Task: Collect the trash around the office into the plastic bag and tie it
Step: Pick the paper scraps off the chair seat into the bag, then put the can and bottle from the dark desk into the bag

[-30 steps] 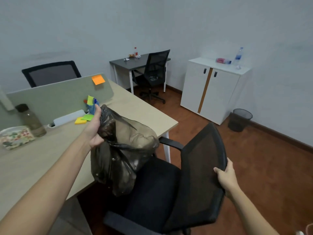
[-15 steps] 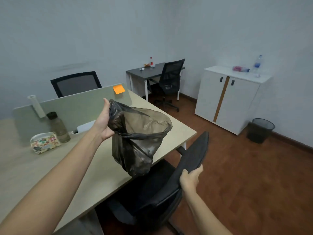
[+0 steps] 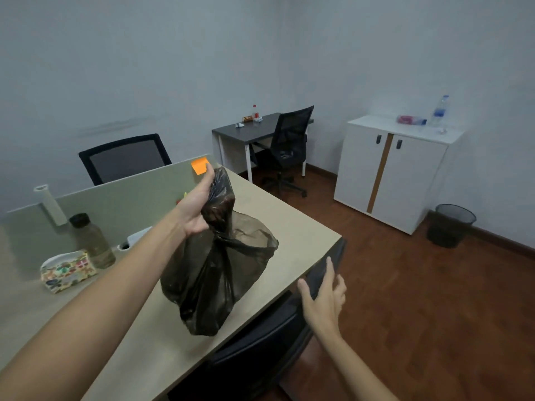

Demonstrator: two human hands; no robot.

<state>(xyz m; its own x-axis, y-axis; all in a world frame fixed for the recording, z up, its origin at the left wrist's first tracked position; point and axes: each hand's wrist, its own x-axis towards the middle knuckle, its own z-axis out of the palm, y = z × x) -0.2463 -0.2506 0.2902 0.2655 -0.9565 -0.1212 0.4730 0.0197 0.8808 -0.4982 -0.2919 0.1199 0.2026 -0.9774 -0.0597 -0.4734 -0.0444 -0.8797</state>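
Plastic bag [image 3: 215, 273], just one, hangs over the beige desk [image 3: 292, 227], neck bunched in the left hand [image 3: 195, 206]; right hand [image 3: 322, 296], fingers spread, touches one chair back [image 3: 324, 270]. Three chairs, two bottles on the cabinet [image 3: 388, 169].

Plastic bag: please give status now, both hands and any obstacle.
Left hand shut on plastic bag, held above desk. Right hand open, on chair back. Bag untied. Chair beside desk edge.

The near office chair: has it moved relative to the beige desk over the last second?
Yes. The near office chair has been pushed in toward the beige desk, its seat now tucked under the desk edge, right hand open against its backrest.
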